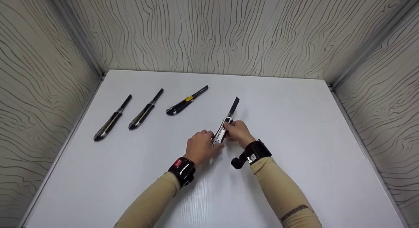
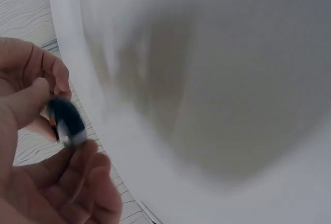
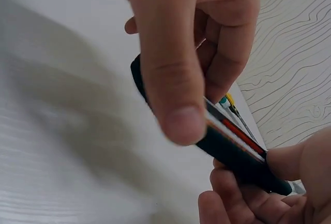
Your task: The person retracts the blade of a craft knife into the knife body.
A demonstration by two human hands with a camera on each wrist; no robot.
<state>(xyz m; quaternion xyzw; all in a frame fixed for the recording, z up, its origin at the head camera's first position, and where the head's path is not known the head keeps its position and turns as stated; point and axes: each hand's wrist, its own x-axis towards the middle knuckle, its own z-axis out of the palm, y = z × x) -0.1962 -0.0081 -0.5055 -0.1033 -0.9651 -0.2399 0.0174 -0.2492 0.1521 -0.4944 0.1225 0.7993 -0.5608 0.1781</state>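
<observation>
The utility knife (image 1: 220, 134) sits just right of the centre of the head frame, its dark blade up to the upper right and its handle slanting down to the lower left. The right hand (image 1: 239, 133) pinches the upper part of the handle, thumb lying along its side and the other fingers curled behind it. The left hand (image 1: 200, 145) grips the lower end between thumb and curled fingers, its back to the camera. Both wrists lean inward, so the forearms, in beige sleeves (image 1: 284, 188), rise from the lower edge and converge on the handle. The right wrist frame shows both thumbs pressed to the dark handle, with a red strip along it; in the left wrist frame the knife is blurred and seen nearly end-on. Black wrist devices (image 1: 182, 171) circle both wrists.

Farther out, 3 more knives lie on the white table (image 1: 311, 149): a dark knife (image 1: 108, 126) at the left, a second dark knife (image 1: 142, 116) beside it, and a knife with a yellow slider (image 1: 178, 108) at upper centre. Their blades point to the upper right. Walls with a wood-grain pattern (image 1: 203, 31) stand behind and at both sides
</observation>
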